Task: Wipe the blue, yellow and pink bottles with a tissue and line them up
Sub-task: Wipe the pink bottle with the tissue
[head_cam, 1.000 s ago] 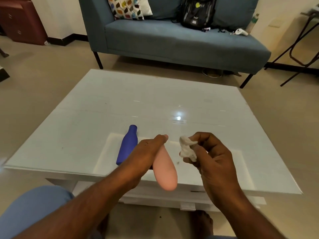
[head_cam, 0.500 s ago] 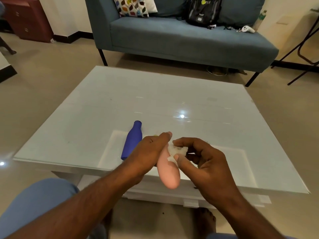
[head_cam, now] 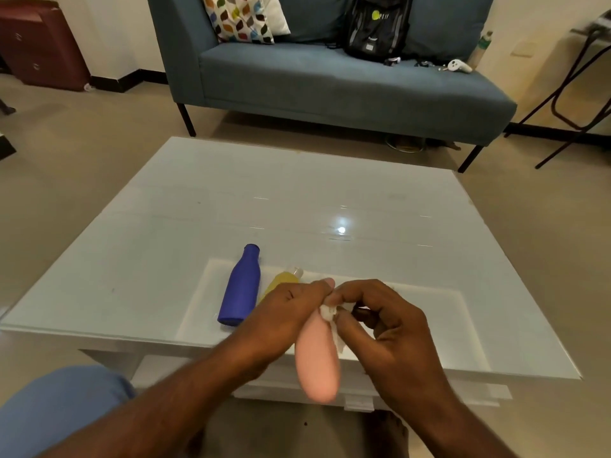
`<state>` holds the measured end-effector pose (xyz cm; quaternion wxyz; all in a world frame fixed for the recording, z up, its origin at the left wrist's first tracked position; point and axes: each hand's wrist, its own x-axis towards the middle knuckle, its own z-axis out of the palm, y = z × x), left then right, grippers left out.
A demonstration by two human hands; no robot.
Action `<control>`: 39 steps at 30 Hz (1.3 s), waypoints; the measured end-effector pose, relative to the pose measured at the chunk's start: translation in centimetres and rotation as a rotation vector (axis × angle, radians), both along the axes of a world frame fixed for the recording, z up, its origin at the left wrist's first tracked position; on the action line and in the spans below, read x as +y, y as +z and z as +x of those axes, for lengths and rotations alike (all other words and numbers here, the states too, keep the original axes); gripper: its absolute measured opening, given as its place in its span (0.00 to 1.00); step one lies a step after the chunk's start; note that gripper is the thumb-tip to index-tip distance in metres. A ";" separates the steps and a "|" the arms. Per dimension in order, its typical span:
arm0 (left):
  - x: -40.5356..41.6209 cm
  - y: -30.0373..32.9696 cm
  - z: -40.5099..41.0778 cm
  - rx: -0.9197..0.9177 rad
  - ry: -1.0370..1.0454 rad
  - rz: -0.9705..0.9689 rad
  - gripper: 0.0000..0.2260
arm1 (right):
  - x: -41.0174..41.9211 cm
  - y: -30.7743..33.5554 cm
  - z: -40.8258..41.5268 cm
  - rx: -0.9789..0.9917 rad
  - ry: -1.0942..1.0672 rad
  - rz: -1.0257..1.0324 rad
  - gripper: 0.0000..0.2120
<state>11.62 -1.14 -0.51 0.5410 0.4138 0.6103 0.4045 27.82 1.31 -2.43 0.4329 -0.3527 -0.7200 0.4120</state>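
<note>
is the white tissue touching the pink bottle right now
Touching. The head view shows the right hand pressing the crumpled white tissue against the smooth pink bottle, with no gap between them.

We see two bottles lying side by side on the surface (head_cam: 165,246), the left bottle (head_cam: 240,289) just beside the middle bottle (head_cam: 281,281); a sofa (head_cam: 330,81) stands behind.

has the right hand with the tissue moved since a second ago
Yes. The right hand has moved left, closing on the pink bottle, which the left hand grips, and presses the tissue on it.
</note>
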 end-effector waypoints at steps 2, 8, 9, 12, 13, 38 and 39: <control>-0.1 -0.5 0.3 -0.065 0.042 -0.028 0.12 | 0.0 -0.1 0.1 0.012 -0.031 0.009 0.13; 1.0 -0.9 -2.1 -0.131 0.417 -0.030 0.33 | -1.1 0.2 -0.4 -0.056 0.072 0.147 0.13; 0.8 -1.0 -2.2 -0.108 0.379 -0.019 0.30 | -1.1 0.1 -0.4 -0.055 0.071 0.165 0.13; -0.4 -1.7 -0.9 -0.018 0.171 -0.054 0.16 | -0.7 -0.2 -0.6 0.001 0.017 0.122 0.09; -0.8 -1.9 -0.4 -0.020 0.137 -0.075 0.16 | -0.6 -0.3 -0.6 0.015 -0.001 0.105 0.09; -0.3 -2.4 0.3 -0.172 0.160 -0.045 0.16 | -0.2 -0.1 -0.4 0.033 -0.031 0.103 0.07; 0.2 -2.7 0.0 -0.175 0.227 -0.039 0.15 | -0.3 -0.2 -0.5 0.021 -0.018 0.104 0.06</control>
